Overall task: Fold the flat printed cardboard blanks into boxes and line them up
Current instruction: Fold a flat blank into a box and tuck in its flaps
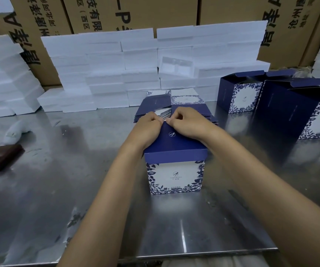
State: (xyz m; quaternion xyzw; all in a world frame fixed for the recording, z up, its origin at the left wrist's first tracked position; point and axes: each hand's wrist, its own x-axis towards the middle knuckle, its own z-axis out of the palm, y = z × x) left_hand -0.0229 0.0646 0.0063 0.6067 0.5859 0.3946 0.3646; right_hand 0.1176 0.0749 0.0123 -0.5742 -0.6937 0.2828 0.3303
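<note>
Both hands sat on the dark blue lid of a folded box (175, 164), fingers curled. The left hand (149, 125) and the right hand (186, 123) pinched the lid's far edge, knuckles nearly touching. The box stood upright near the middle of the steel surface (59, 180). Just beyond it lay a stack of flat blanks (174, 106). Toward the far right corner stood open-topped boxes (241, 95), side by side. White foam blocks (136, 60) lined the far edge.
</note>
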